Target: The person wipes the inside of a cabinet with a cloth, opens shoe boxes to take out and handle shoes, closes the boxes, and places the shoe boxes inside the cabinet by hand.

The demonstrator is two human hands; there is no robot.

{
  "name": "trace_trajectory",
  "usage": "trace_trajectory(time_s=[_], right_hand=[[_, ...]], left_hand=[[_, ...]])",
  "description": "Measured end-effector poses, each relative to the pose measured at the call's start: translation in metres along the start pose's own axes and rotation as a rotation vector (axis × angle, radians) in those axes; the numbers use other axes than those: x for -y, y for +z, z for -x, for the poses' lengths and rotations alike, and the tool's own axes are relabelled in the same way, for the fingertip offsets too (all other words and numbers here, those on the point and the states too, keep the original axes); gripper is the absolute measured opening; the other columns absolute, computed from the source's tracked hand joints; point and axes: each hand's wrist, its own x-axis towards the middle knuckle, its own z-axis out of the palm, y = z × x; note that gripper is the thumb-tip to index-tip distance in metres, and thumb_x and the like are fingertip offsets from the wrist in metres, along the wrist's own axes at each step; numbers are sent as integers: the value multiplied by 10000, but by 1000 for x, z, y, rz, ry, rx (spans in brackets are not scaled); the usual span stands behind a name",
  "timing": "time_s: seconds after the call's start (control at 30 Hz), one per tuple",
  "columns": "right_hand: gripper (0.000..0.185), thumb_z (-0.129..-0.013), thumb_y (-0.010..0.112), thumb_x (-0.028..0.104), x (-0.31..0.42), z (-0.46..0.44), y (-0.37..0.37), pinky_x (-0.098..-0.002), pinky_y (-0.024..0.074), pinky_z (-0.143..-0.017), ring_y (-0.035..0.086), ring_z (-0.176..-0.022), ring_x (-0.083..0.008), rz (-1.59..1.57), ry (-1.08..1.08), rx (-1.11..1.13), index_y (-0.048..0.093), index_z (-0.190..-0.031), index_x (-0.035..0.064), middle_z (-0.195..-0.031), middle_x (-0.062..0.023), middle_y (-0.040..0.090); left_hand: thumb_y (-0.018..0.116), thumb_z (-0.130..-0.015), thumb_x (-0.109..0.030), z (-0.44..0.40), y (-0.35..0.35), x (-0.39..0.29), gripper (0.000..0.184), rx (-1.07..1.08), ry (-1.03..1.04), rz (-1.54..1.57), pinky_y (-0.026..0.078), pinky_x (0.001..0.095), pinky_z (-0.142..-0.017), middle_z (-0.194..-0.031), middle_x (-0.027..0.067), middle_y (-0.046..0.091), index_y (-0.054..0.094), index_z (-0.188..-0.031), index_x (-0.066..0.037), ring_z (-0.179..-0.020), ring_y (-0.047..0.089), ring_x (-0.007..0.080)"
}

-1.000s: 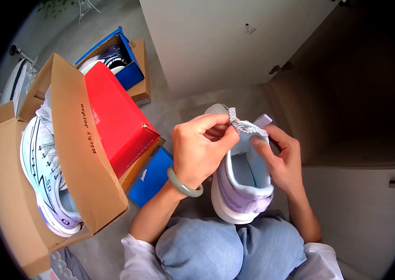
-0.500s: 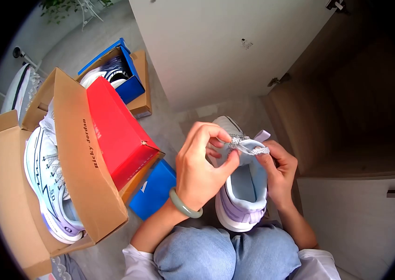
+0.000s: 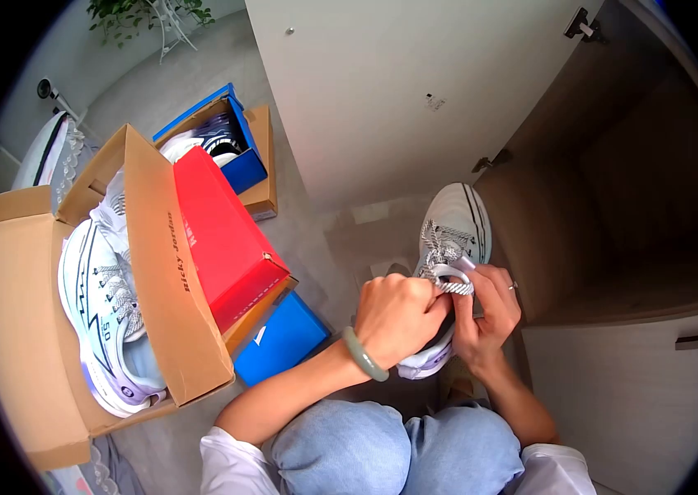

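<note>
The shoe (image 3: 455, 213) lies to the right of the red box (image 3: 221, 239), its heel nearer the person than the box's near end. It looks light, with a firm sole that should bear a steady hold, while the padded collar probably gives under pressure. The braided lace (image 3: 459, 288) seems soft and pliant, best pinched close to the tongue. The right hand (image 3: 487, 312) pinches a loop of it; the left hand (image 3: 402, 312) is curled closed, apparently on the same lace, fingertips hidden. In the earlier frame the left fingers are spread and the shoe's opening shows; now they fold in, that hand covers much of the opening, and more of the toe is visible
</note>
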Motion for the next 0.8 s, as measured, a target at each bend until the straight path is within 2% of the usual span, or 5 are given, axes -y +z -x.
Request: trace_trajectory(time_s=[0.13,0.23,0.47,0.63,0.8], right_hand=[[207,-755,717,-5,-10,-7,-3,-361,487,-709,612,-789,-279,135,-82,-87,711,-962,-11,-885,-118,694],[235,-742,739,9,-6,-5,-2,-362,484,-699,600,-776,-268,126,-22,-108,724,-976,7,-888,-102,697],[248,-779,723,57,-6,-13,-13,-350,463,-860,596,-949,-253,-83,-66,115,735,-1027,54,-1066,-93,674],[762,-916,646,327,-17,-4,-15,-413,338,-1105,428,-1326,-304,-617,791,-36,286,-1510,15,-1480,-212,385],[1179,-723,850,322,3,4,-10,-455,283,-1157,307,-1414,-374,-674,671,252,76,-1556,11,-1533,-254,241]], left_hand=[[688,-812,-208,14,-4,5,355,10,-286,710,515,382,-715,-808,157,695,669,-1079,26,-710,675,265],[696,-803,-206,25,0,0,383,31,165,133,424,399,-904,-820,166,691,660,-1110,21,-845,671,275],[721,-828,-225,24,6,35,203,120,4,217,390,360,-861,-878,129,718,739,-923,-47,-811,639,232],[696,-915,-139,50,24,62,239,171,-295,1050,480,274,-856,-1009,89,733,699,-1074,39,-934,628,112],[655,-940,-134,64,46,99,259,81,-349,1544,463,298,-957,-1134,72,703,663,-1176,-26,-1056,641,149]])
